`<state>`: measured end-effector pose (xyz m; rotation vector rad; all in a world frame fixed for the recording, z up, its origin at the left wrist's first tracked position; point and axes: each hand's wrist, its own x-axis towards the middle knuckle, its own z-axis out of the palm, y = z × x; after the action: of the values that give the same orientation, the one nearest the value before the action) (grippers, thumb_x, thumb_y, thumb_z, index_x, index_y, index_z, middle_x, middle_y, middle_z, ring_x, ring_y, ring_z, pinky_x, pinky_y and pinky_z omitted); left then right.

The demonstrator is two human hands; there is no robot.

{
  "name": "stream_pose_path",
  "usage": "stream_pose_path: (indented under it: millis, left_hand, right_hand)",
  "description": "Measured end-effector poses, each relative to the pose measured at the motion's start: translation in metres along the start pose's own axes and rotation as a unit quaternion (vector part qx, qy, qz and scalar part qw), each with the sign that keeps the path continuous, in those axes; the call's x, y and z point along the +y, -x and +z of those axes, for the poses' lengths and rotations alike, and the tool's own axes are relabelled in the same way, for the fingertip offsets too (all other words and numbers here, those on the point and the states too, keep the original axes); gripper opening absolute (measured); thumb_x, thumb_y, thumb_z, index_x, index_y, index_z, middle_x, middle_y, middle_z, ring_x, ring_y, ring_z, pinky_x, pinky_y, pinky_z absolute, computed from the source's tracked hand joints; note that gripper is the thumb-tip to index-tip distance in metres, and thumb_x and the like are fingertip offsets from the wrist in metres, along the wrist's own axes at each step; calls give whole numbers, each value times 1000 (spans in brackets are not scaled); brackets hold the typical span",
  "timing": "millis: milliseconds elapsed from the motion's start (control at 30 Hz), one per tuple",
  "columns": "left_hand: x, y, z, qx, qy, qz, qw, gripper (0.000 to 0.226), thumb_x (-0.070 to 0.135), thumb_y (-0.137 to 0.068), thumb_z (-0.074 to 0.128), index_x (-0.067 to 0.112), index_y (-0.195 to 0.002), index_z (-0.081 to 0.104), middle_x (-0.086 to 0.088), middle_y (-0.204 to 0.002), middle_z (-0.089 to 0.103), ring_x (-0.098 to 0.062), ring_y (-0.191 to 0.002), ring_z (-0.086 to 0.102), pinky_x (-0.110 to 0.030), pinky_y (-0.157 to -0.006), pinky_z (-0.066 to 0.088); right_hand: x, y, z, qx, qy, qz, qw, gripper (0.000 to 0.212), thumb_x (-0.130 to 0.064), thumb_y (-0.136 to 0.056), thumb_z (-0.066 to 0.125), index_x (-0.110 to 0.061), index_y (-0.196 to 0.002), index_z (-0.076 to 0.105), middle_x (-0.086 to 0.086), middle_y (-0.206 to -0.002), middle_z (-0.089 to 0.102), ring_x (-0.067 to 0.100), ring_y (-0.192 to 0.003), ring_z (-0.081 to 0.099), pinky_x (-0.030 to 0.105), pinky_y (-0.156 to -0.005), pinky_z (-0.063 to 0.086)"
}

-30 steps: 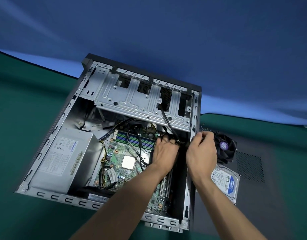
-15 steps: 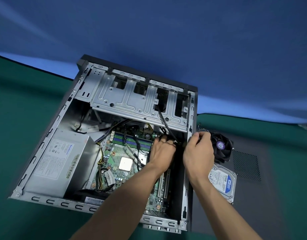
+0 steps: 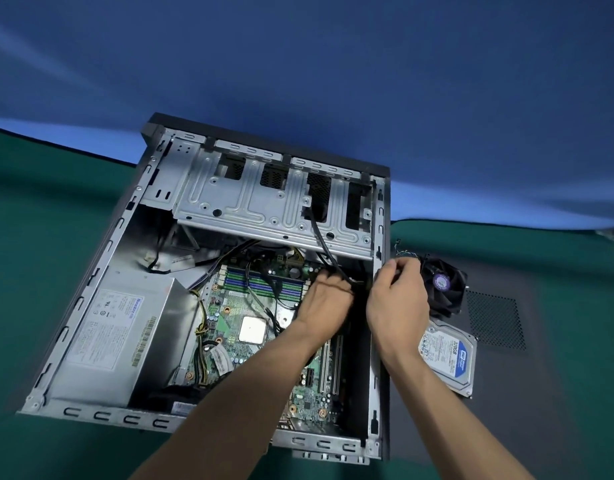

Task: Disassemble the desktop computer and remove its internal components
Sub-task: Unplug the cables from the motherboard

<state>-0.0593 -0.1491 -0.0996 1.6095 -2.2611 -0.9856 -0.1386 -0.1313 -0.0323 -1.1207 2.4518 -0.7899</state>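
Note:
The open desktop case [image 3: 91, 292] lies on its side on a green table. Inside I see the motherboard [image 3: 239, 306], a silver power supply [image 3: 108, 334] at the left and a metal drive cage [image 3: 264, 206] at the far end. A black cable [image 3: 321, 237] runs from the cage down to my left hand [image 3: 324, 303], which reaches inside near the right wall and is closed on that cable. My right hand [image 3: 397, 299] sits over the case's right rim, fingers pinched on something small that I cannot make out.
A black fan [image 3: 444, 289] and a hard drive [image 3: 449, 358] with a blue label lie just right of the case, on the dark removed side panel [image 3: 499, 320]. A blue backdrop rises behind the table.
Both hands stay at the same spot by the case's right wall, with only small finger shifts. The camera has tilted slightly, so the case sits a little lower left in view.

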Motion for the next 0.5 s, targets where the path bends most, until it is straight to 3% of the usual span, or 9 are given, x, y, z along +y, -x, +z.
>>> stream_pose_path:
  millis: [67, 167, 267, 400, 500]
  left_hand:
    - [-3, -1, 1, 12, -17, 9, 1000, 21, -7, -78, 47, 8, -82, 60, -13, -96, 63, -30, -95, 55, -32, -88, 37]
    - [-3, -6, 1, 27, -9, 8, 1000, 22, -7, -79, 50, 8, -84, 65, -10, -89, 65, -27, -86, 58, -34, -94, 39]
    - [-1, 0, 5, 32, -25, 17, 999, 24, -5, -79, 49, 9, -91, 64, -9, -93, 62, -25, -89, 55, -30, -87, 39]
    - [5, -4, 3, 23, 0, -37, 999, 21, -9, -77, 45, 7, -73, 58, -13, -84, 63, -29, -83, 55, -34, -81, 41]
    - [4, -4, 1, 24, -41, -13, 999, 19, -5, -75, 49, 10, -74, 60, -12, -86, 63, -28, -84, 55, -32, -77, 36]
  right_hand:
    - [0, 0, 0, -1, 1, -4, 1000, 13, -29, -98, 36, -20, -95, 44, -1, -92, 58, 18, -73, 47, 30, -63, 28]
    - [0, -2, 1, -1, 7, -5, 1000, 16, -29, -98, 35, -17, -97, 46, 0, -92, 59, 18, -71, 46, 31, -62, 28]
    - [2, -2, 1, -2, 6, 0, 1000, 20, -30, -98, 35, -15, -100, 48, 1, -94, 60, 19, -73, 47, 31, -64, 29]
    - [3, -3, 2, -6, -4, -2, 1000, 19, -30, -98, 35, -16, -99, 48, 2, -94, 62, 20, -74, 48, 32, -64, 31]
    - [3, -3, 2, -8, 3, -3, 1000, 15, -30, -98, 35, -19, -95, 45, 2, -94, 61, 20, -72, 47, 31, -64, 30]
